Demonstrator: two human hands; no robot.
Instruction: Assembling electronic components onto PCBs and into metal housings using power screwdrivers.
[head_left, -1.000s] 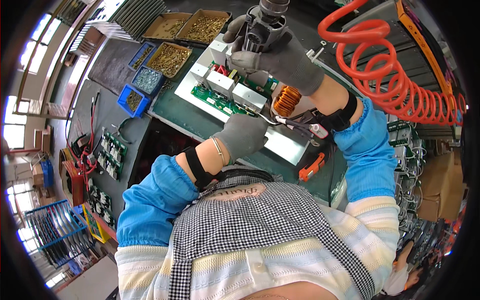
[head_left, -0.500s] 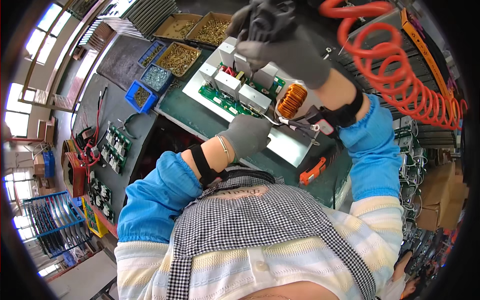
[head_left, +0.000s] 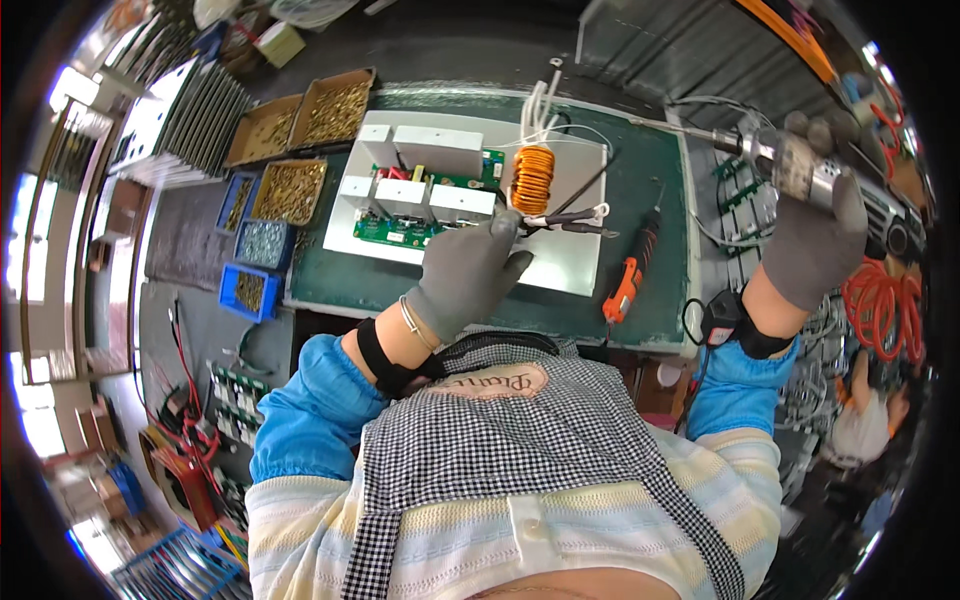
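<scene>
My left hand (head_left: 465,275), in a grey glove, is at the front edge of a green circuit board (head_left: 400,232) with white blocks. Its thumb and forefinger are apart, the forefinger close to the base of a copper-wound coil (head_left: 532,180) and dark cables with ring terminals (head_left: 575,220). Board and coil sit on a silver metal plate (head_left: 560,268). My right hand (head_left: 822,235), gloved too, is raised off to the right. It is closed around a power screwdriver (head_left: 795,168) with a metal barrel, its long thin bit pointing left over the table's right edge.
An orange-and-black screwdriver-like tool (head_left: 628,278) lies on the green mat (head_left: 655,310). Cardboard trays (head_left: 335,108) and blue bins (head_left: 250,290) of small hardware stand left of the plate. Further left are more circuit boards (head_left: 238,395). A red coiled hose (head_left: 885,310) hangs at right.
My right hand with the screwdriver has swung from above the board out to the right. My left hand has shifted slightly left and its fingers have spread. The coil now stands more upright in view.
</scene>
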